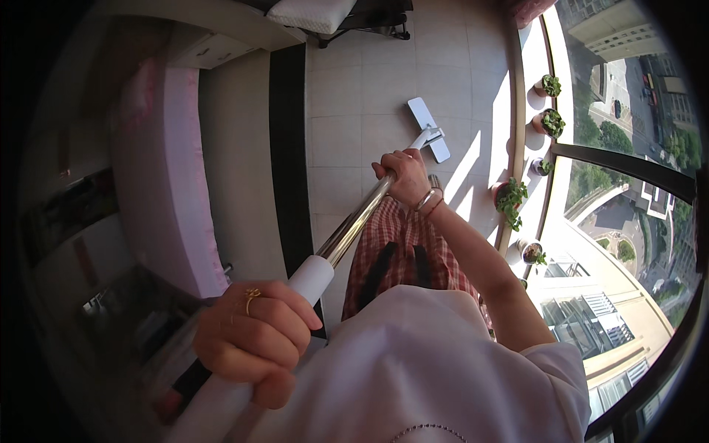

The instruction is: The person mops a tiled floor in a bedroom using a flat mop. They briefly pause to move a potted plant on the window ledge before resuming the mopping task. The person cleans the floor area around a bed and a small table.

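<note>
A flat mop with a white rectangular head [429, 130] rests on the tiled floor ahead of me. Its pole [353, 230] is shiny metal with a white grip and slants down and away from my lower left. My left hand [255, 336], wearing a gold ring, is wrapped round the white upper part. Further down, my right hand [406, 177] grips the pole near the head, a bracelet at its wrist. The lower end of the pole shows as a white piece joined to the mop head.
Potted plants [549, 122] line the sunlit window ledge on the right, and a larger pot [509, 201] stands beside them. A dark strip [289, 184] crosses the floor at left, beside a bed with a pink-edged cover [166, 177]. A dark-framed seat with a white cushion [314, 13] stands at the far end.
</note>
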`<state>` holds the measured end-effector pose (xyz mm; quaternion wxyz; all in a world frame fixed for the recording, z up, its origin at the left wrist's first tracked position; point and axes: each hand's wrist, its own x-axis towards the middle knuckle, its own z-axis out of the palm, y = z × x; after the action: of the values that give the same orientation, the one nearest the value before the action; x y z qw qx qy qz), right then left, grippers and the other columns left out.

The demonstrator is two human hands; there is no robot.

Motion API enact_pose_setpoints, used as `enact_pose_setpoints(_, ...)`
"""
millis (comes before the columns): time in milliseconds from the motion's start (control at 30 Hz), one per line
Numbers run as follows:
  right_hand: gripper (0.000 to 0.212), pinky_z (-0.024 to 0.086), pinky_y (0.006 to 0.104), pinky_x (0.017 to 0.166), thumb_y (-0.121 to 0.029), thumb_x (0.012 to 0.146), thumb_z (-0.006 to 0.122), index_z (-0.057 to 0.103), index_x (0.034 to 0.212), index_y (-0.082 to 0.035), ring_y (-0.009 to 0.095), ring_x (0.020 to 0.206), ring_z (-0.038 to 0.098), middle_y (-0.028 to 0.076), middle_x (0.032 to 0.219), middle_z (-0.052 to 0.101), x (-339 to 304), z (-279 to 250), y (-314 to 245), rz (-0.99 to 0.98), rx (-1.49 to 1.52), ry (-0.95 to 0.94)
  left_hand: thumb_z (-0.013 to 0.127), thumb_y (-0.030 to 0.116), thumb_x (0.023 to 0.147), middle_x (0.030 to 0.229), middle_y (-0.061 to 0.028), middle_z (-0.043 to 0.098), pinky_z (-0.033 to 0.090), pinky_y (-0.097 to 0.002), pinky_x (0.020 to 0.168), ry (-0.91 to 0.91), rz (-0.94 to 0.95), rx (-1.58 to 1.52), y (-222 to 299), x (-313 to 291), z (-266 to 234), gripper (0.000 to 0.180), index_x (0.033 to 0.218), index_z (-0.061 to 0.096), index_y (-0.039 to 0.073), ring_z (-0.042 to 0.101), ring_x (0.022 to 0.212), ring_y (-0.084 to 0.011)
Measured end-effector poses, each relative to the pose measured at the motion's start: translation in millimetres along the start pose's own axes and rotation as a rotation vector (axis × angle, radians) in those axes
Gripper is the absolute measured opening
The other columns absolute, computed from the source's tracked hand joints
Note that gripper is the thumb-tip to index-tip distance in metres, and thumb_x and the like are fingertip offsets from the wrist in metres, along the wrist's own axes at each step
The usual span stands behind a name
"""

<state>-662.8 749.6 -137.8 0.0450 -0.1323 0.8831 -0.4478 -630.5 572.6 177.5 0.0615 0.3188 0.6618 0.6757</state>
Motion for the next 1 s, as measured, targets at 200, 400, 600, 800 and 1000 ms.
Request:
enact_pose_setpoints(200,0.027,0.045,0.0444,0.082,-0.03,0.081,0.073,0.06,0.081,-0.006,0.03,0.09,0.062,0.009,0.076,0.062,-3.9,-72.7,129.1,0.258,-0.035,0.005,0.065,-0.005,0.071,0.066,-0.0024,0.056,0.053,-0.0424,0.072,0.006,0.04,0.005,-102.0,23.3,72.7,0.024,0.077,0.048,0.01,0.058,0.06,-0.0181)
enact_pose_setpoints(400,0.029,0.048,0.0463,0.09,-0.027,0.078,0.077,0.06,0.076,-0.003,0.037,0.092,0.062,0.015,0.075,0.062,-6.6,-80.3,132.4,0.029,-0.057,0.016,0.063,-0.01,0.07,0.064,-0.0032,0.054,0.052,-0.0443,0.073,0.018,0.085,-0.033,-110.8,24.5,92.9,0.025,0.075,0.047,0.009,0.057,0.059,-0.0204)
enact_pose_setpoints(600,0.015,0.049,0.0412,0.082,-0.015,0.076,0.065,0.063,0.067,-0.003,0.032,0.077,0.06,0.014,0.067,0.06,-12.8,-44.5,109.4,-0.006,-0.118,-0.276,0.056,-0.015,0.069,0.062,-0.0041,0.05,0.048,-0.0395,0.066,0.093,0.063,0.006,-105.2,-47.2,75.2,0.026,0.074,0.044,0.007,0.05,0.056,-0.0191)
enact_pose_setpoints(800,0.014,0.049,0.0414,0.081,-0.018,0.078,0.066,0.066,0.071,-0.006,0.033,0.081,0.061,0.011,0.072,0.065,-55.7,54.2,34.3,-0.049,-0.052,-0.308,0.057,-0.009,0.071,0.06,-0.0032,0.05,0.048,-0.0379,0.065,0.093,-0.024,0.062,-35.1,-136.7,28.1,0.022,0.072,0.043,0.008,0.05,0.056,-0.0176)
enact_pose_setpoints(1000,0.018,0.05,0.0422,0.073,-0.019,0.081,0.066,0.064,0.07,-0.005,0.034,0.075,0.058,0.012,0.07,0.062,-100.9,169.5,-98.8,-0.157,0.151,-0.4,0.062,-0.009,0.062,0.059,-0.0033,0.052,0.05,-0.037,0.064,0.25,-0.229,0.098,71.2,-241.7,-20.1,0.025,0.066,0.044,0.008,0.052,0.054,-0.0187)
